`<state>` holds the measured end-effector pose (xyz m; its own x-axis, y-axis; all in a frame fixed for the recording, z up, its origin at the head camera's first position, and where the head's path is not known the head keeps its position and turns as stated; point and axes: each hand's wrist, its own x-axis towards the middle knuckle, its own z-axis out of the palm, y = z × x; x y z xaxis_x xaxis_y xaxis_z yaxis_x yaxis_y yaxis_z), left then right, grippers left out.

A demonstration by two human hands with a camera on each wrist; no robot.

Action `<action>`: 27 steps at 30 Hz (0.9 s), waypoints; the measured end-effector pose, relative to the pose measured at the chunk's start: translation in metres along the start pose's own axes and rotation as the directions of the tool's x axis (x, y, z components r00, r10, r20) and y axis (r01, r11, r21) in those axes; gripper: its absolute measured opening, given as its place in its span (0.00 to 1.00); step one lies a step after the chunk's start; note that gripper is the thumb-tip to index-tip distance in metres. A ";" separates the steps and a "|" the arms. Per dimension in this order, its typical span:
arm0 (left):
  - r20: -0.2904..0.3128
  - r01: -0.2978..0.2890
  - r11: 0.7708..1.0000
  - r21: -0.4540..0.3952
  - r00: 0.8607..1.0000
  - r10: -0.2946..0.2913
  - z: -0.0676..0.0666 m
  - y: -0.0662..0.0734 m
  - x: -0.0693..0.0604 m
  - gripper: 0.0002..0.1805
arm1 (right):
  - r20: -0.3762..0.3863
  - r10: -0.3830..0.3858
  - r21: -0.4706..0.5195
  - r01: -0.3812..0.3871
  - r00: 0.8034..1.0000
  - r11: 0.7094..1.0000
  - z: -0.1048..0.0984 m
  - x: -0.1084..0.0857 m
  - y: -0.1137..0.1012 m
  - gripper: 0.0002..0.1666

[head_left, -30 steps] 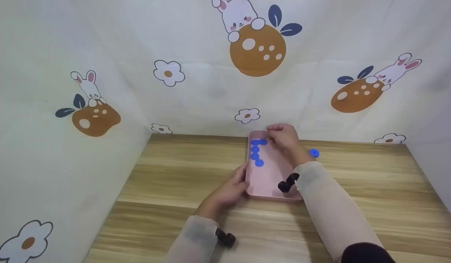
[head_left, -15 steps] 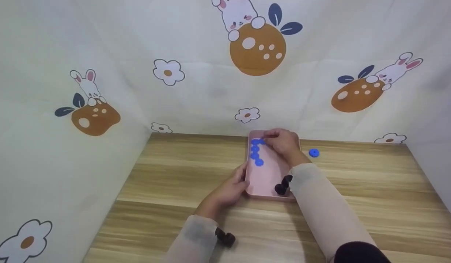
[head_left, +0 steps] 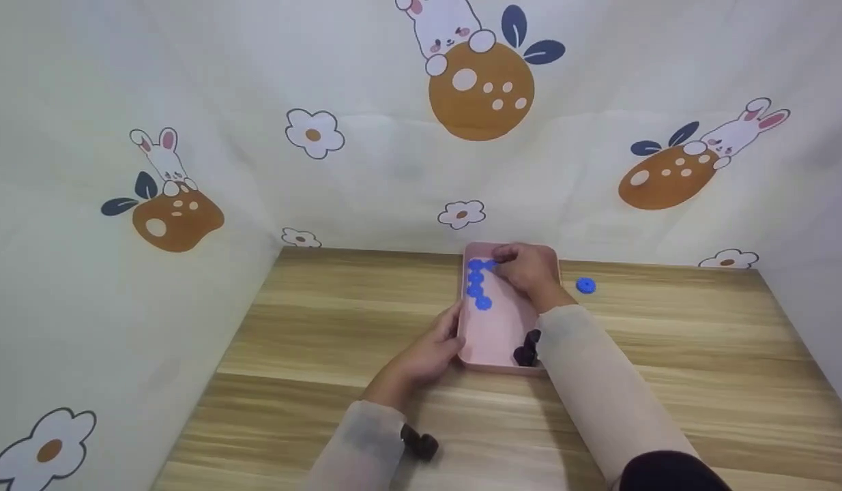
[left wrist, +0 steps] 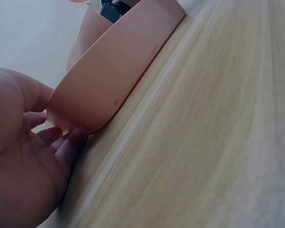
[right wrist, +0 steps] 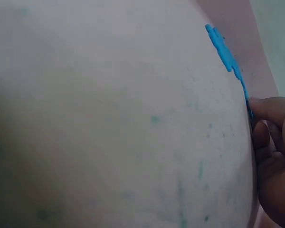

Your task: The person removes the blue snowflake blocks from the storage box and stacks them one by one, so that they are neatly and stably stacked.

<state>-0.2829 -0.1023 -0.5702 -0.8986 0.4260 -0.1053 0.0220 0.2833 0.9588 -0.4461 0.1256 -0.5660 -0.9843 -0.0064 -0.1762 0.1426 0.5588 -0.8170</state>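
A shallow pink tray (head_left: pixel 496 337) lies on the table near the back wall. Inside, along its left side, several blue notched discs (head_left: pixel 475 278) form a line that bends right at the far end. My left hand (head_left: pixel 431 351) holds the tray's left side; in the left wrist view its fingers (left wrist: pixel 71 145) curl at the tray's corner. At the right end of the bend, my right hand (head_left: pixel 527 269) pinches a blue disc with thumb and forefinger, mostly covering it. In the right wrist view, the blue row (right wrist: pixel 223 50) runs edge-on to the fingertips.
A loose blue disc (head_left: pixel 585 286) lies on the wooden table (head_left: pixel 312 320) to the right of the tray. A cloth printed with rabbits and flowers (head_left: pixel 387 170) closes off the back and sides. Black wrist cameras (head_left: pixel 419 442) stick out from both sleeves.
My right hand has moved left and slightly down from the tray's far right rim to the end disc of the blue row. The left hand keeps its place on the tray.
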 end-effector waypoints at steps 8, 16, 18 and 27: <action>-0.002 0.004 1.000 0.000 1.000 -0.004 0.001 0.000 0.000 0.39 | -0.004 0.004 -0.010 -0.004 1.000 1.000 -0.002 -0.001 0.003 0.18; -0.011 0.035 0.999 0.018 0.999 -0.035 0.001 0.000 0.000 0.39 | 0.034 -0.007 -0.054 0.009 0.999 0.998 -0.004 -0.003 -0.002 0.21; -0.015 0.045 0.999 0.026 0.999 -0.045 0.000 0.000 0.000 0.39 | 0.040 -0.008 -0.068 0.010 0.999 0.998 -0.004 -0.003 -0.003 0.22; -0.005 0.040 0.999 0.001 0.999 -0.040 0.000 0.002 -0.001 0.39 | 0.084 -0.062 -0.058 0.067 0.994 0.996 -0.003 -0.003 -0.003 0.23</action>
<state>-0.2821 -0.1026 -0.5685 -0.9007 0.4104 -0.1426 -0.0140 0.3007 0.9536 -0.4441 0.1264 -0.5614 -0.9791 -0.1111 -0.1705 0.0697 0.6039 -0.7940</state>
